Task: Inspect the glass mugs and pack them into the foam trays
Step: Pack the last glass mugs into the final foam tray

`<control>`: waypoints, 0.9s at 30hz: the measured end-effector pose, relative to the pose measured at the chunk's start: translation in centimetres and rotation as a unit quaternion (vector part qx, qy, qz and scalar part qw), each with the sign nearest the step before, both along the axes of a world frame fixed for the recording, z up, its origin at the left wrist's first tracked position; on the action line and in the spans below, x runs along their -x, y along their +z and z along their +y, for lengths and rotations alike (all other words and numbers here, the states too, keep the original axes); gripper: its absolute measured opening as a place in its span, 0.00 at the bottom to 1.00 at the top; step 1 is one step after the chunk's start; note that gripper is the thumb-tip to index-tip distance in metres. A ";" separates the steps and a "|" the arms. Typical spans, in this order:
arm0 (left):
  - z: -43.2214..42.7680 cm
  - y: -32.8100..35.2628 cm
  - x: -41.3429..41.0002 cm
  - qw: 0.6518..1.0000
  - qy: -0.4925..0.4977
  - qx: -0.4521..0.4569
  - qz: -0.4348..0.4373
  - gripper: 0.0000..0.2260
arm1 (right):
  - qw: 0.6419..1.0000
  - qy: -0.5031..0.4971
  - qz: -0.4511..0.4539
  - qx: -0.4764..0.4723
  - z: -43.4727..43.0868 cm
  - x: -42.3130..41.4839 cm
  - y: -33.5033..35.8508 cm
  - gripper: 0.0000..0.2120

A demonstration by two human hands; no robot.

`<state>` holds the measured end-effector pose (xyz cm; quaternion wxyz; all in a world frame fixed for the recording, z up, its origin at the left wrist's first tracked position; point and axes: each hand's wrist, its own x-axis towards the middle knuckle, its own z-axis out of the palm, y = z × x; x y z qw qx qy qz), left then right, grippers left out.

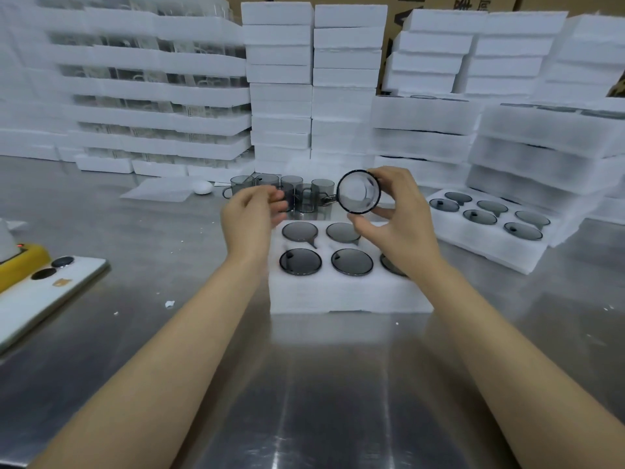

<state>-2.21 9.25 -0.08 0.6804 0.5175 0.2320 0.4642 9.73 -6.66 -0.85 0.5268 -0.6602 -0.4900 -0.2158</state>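
My right hand (399, 214) grips a smoky grey glass mug (358, 191), tipped on its side so its round mouth faces me, above the foam tray (345, 292). Several mugs sit in that tray's pockets, two in the far row and three in the near row, the rightmost partly hidden by my wrist. My left hand (252, 214) hovers left of the held mug with fingers loosely curled and holds nothing. Behind the tray stands a cluster of several loose grey mugs (304, 194) on the steel table.
A second foam tray (487, 238) filled with mugs lies to the right. Tall stacks of white foam trays (280, 86) wall off the back and right. A white phone (44, 292) and a yellow object (20, 262) lie at the left. A flat foam sheet (159, 191) sits behind.
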 end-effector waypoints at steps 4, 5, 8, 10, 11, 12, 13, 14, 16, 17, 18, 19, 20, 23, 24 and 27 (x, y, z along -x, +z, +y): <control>2.5 -2.2 -0.2 0.997 0.015 -0.037 0.063 0.05 | 0.999 0.036 0.027 -0.003 0.0 0.1 -0.2 0.28; 2.9 -2.8 -0.2 0.997 0.019 -0.030 0.074 0.05 | 0.999 0.042 0.029 -0.001 0.0 0.1 -0.1 0.28; 3.4 -4.1 -0.6 0.992 0.036 -0.022 0.119 0.07 | 0.997 0.050 0.051 -0.003 -0.1 0.1 -0.1 0.28; 3.5 -4.6 -0.8 0.986 0.046 -0.044 0.152 0.11 | 0.996 0.054 0.070 -0.007 -0.1 0.0 -0.1 0.28; 3.5 -4.8 -0.8 0.984 0.042 -0.056 0.162 0.10 | 0.996 0.054 0.074 -0.009 0.0 0.0 -0.2 0.28; 3.5 -4.8 -0.9 0.983 0.031 -0.068 0.169 0.06 | 0.996 0.052 0.075 -0.009 0.0 0.0 -0.2 0.28; 3.3 -4.9 -1.0 0.980 0.019 -0.082 0.182 0.05 | 0.996 0.050 0.074 -0.009 0.0 -0.1 -0.3 0.28; 3.2 -5.0 -1.0 0.975 0.009 -0.097 0.199 0.09 | 0.996 0.049 0.074 -0.009 0.0 -0.1 -0.3 0.28; 3.2 -5.1 -1.1 0.970 0.011 -0.111 0.216 0.13 | 0.996 0.047 0.076 -0.010 0.1 -0.3 -0.4 0.28; 3.2 -5.1 -1.1 0.971 0.018 -0.112 0.210 0.10 | 0.996 0.044 0.076 -0.012 0.1 -0.3 -0.4 0.28; 3.1 -5.1 -1.1 0.974 0.021 -0.109 0.198 0.06 | 0.996 0.042 0.076 -0.012 0.1 -0.4 -0.5 0.28; 3.0 -5.1 -1.1 0.976 0.021 -0.105 0.187 0.04 | 0.996 0.042 0.079 -0.011 0.1 -0.4 -0.5 0.29; 2.9 -5.0 -1.1 0.977 0.019 -0.106 0.184 0.04 | 0.996 0.041 0.083 -0.010 0.1 -0.4 -0.4 0.31; 2.7 -4.9 -1.2 0.978 0.007 -0.098 0.182 0.15 | 0.991 0.028 0.125 -0.027 -0.1 -0.5 0.1 0.27; 2.7 -4.8 -1.2 0.980 0.002 -0.083 0.180 0.18 | 0.984 0.038 0.166 -0.047 -0.3 -0.6 0.3 0.23; 2.8 -4.5 -1.2 0.982 -0.009 -0.055 0.182 0.22 | 0.949 0.038 0.293 -0.109 -0.6 -1.1 0.9 0.15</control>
